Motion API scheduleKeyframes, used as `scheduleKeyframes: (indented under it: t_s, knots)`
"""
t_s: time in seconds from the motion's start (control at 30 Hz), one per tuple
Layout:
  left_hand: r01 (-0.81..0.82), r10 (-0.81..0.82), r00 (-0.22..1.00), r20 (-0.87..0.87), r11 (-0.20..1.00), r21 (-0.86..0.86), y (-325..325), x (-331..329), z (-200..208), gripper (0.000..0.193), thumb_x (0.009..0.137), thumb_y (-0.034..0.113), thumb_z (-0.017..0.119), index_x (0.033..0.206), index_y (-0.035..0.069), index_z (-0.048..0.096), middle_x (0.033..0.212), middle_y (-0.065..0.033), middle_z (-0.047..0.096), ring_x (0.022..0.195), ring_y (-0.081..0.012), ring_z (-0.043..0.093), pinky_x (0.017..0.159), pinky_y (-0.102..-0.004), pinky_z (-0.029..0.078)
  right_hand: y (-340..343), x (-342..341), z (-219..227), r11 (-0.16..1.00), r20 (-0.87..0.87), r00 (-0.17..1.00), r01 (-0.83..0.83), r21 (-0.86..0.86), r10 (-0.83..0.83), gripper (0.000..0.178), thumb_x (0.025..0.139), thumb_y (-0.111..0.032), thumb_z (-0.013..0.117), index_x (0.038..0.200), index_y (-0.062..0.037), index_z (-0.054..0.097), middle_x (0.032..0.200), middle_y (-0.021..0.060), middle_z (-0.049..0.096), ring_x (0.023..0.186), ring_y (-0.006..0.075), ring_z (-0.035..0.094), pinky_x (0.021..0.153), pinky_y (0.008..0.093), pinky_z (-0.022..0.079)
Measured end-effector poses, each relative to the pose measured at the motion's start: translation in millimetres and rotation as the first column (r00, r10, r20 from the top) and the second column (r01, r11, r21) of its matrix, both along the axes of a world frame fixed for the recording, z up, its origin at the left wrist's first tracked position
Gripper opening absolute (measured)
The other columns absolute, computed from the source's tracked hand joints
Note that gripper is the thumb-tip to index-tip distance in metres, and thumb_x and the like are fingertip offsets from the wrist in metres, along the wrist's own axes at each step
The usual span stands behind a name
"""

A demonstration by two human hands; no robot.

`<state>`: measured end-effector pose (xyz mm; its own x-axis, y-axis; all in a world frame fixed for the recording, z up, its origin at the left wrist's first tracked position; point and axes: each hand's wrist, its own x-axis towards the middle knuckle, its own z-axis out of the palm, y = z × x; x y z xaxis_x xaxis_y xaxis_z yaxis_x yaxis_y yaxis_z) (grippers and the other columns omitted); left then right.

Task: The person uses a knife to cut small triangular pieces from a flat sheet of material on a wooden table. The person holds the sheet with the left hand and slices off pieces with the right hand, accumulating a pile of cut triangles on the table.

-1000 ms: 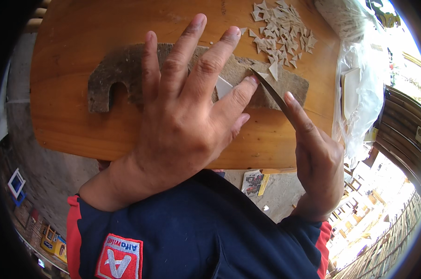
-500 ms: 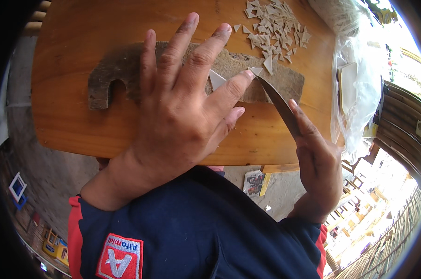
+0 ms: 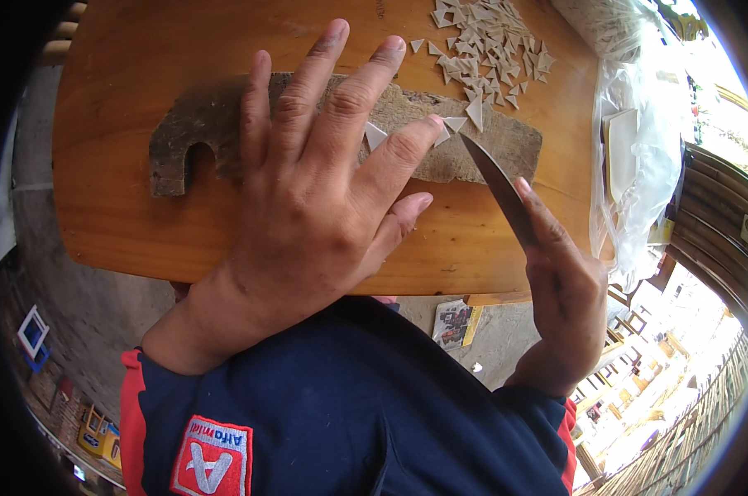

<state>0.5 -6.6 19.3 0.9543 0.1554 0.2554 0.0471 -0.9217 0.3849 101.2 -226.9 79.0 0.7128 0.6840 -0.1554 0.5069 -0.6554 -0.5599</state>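
My left hand [image 3: 312, 194] lies with its fingers spread over a worn wooden board [image 3: 506, 142] that has a notch at its left end. Its index fingertip touches a small off-white piece [image 3: 442, 135] on the board. Between the index and middle fingers shows another off-white piece [image 3: 375, 134], partly hidden by the hand. In my right hand [image 3: 566, 293] is a knife [image 3: 499, 183], its dark blade pointing up and left. The blade tip is just right of a small off-white triangle [image 3: 456, 123], apart from it. A larger triangle [image 3: 475, 112] lies at the board's far edge.
Beyond the board, a heap of off-white triangular pieces [image 3: 494, 50] is scattered on the wooden table [image 3: 159, 50]. Clear plastic bags [image 3: 638, 182] holding pale flat pieces stand along the table's right edge. A printed sheet [image 3: 452, 322] lies below the near edge.
The left index fingertip has shifted slightly left, and the knife tip has moved right, away from it. A small triangle now shows separate between them.
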Motion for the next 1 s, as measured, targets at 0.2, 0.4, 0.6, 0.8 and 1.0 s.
scheduleKeyframes:
  t_s: [0.2,0.4,0.6,0.8,1.0]
  knots:
    - [-0.005,0.005,1.000,0.004,1.000,0.001,0.0,-0.1,-0.5,0.043,0.086,0.037,0.073,0.125,0.019,0.071,0.155,-0.0163,0.047,0.147,-0.0424,0.035,0.116,-0.0660,0.025,2.0,0.7,-4.9,0.996,0.034,0.996,-0.081,-0.031,0.082,0.056,0.088,0.011,0.057,0.139,-0.0097,0.064,0.091,0.0159,0.069,0.073,0.0202,0.065,0.071,0.0311,0.052]
    - [0.006,-0.006,1.000,0.007,0.999,-0.050,1.4,0.0,2.1,0.040,0.086,0.033,0.074,0.123,0.019,0.071,0.155,-0.0164,0.047,0.147,-0.0429,0.035,0.116,-0.0664,0.025,6.3,-0.3,13.7,0.993,-0.089,0.996,0.005,-0.117,-0.015,0.050,0.093,0.011,0.054,0.141,-0.0030,0.061,0.120,0.0195,0.073,0.105,0.0202,0.072,0.090,0.0304,0.052]
    - [0.008,-0.007,1.000,0.013,0.999,-0.051,3.0,-2.0,2.1,0.035,0.085,0.027,0.075,0.119,0.018,0.073,0.155,-0.0179,0.047,0.147,-0.0445,0.035,0.116,-0.0661,0.025,24.4,-11.9,10.1,0.993,-0.105,0.994,-0.021,-0.120,0.009,0.049,0.094,0.011,0.052,0.141,0.0003,0.059,0.123,0.0214,0.071,0.113,0.0224,0.070,0.097,0.0305,0.050]
    - [0.021,-0.018,0.999,0.036,0.996,-0.091,2.8,-2.1,1.4,0.033,0.083,0.021,0.075,0.116,0.017,0.076,0.154,-0.0193,0.047,0.147,-0.0451,0.034,0.116,-0.0661,0.026,27.1,-15.8,4.0,0.996,-0.089,0.996,-0.026,-0.084,0.018,0.048,0.094,0.012,0.050,0.141,0.0043,0.058,0.124,0.0212,0.071,0.114,0.0236,0.070,0.099,0.0324,0.050]
    - [0.011,-0.006,0.999,0.044,0.996,-0.091,2.0,-2.3,1.2,0.034,0.082,0.018,0.075,0.115,0.017,0.076,0.154,-0.0197,0.047,0.147,-0.0451,0.034,0.116,-0.0662,0.026,27.1,-22.7,-3.9,0.991,0.040,0.998,-0.035,-0.126,0.040,0.057,0.090,0.013,0.052,0.145,-0.0033,0.056,0.099,0.0168,0.067,0.088,0.0234,0.068,0.080,0.0360,0.054]
